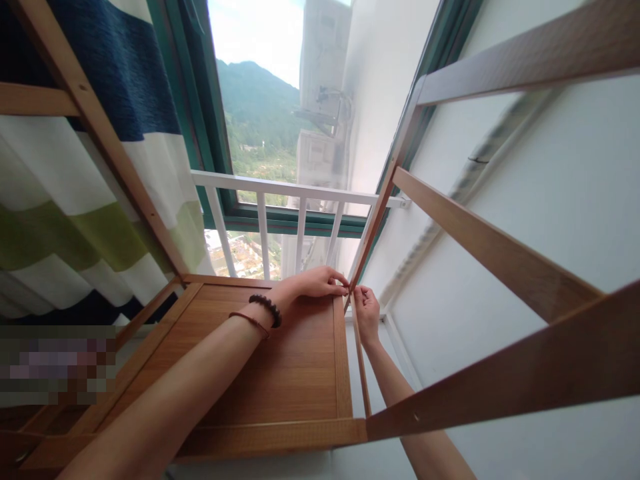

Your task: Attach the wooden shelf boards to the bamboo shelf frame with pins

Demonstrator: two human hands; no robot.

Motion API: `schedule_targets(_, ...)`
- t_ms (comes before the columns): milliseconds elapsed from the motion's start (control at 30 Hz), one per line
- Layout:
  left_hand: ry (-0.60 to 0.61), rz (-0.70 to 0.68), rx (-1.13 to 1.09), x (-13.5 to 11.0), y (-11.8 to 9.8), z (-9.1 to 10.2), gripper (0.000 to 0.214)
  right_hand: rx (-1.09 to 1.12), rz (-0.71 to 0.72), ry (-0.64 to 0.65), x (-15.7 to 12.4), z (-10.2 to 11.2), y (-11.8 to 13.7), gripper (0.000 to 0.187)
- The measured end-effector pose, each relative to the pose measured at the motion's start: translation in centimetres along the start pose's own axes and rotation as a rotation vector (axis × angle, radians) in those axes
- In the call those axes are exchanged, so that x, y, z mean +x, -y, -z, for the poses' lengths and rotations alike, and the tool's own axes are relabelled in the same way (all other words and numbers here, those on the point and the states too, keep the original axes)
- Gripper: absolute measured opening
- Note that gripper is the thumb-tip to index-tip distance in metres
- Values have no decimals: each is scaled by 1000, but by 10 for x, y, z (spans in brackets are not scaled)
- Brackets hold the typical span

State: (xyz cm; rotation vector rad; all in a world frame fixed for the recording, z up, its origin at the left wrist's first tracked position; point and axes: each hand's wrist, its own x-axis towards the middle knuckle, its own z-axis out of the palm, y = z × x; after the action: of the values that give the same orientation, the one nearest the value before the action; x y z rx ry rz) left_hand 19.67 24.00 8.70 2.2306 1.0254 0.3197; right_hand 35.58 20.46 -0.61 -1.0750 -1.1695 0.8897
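A brown wooden frame with a flat panel lies before me, with a wooden upright rising at its far right corner. My left hand, with a beaded bracelet and a thin band on the wrist, reaches across the panel to that corner. Its thumb and fingers are pinched close against the post. On the outer side of the same post my right hand has its fingers curled and pressed together. The two hands almost meet there. Whatever small thing lies between the fingertips is too hidden to name.
Behind the panel stands a white railing in front of a green-framed window. A striped curtain hangs on the left beside another wooden upright. Wooden side rails stretch toward me on the right, near a white wall.
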Motion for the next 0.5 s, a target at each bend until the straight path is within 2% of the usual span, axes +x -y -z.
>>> schedule_targets(133, -1, 6, -17, 0, 1, -1, 49, 88, -49, -15, -1, 1, -2, 31)
schedule_targets(267, -2, -7, -20, -1, 0, -1, 51, 106, -39, -37, -6, 2, -3, 31)
schedule_targets(500, -3, 8, -24, 0, -2, -2, 51, 93, -34, 34, -19, 8, 1, 37)
